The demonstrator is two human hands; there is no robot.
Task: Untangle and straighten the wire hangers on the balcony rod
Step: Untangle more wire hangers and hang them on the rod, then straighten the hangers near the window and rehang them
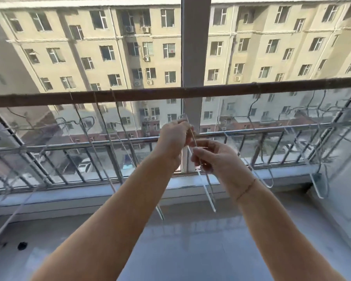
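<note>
A brown balcony rod (146, 94) runs across the view at mid height. Several thin wire hangers hang from it, some to the left (109, 138) and some bunched at the right (320, 126). Below the rod's middle, my left hand (173, 138) and my right hand (209, 154) are both closed on one white wire hanger (207, 191). It is off the rod, and its lower end points down toward the sill. The left hand grips its upper part, the right hand just below. Its hook is partly hidden by my fingers.
Beyond the rod stand a window pane, a vertical window frame post (195, 47) and a metal railing (89, 147). A white sill (89, 193) runs below. Pale floor lies beneath my arms. A wall panel (344, 179) stands at the right.
</note>
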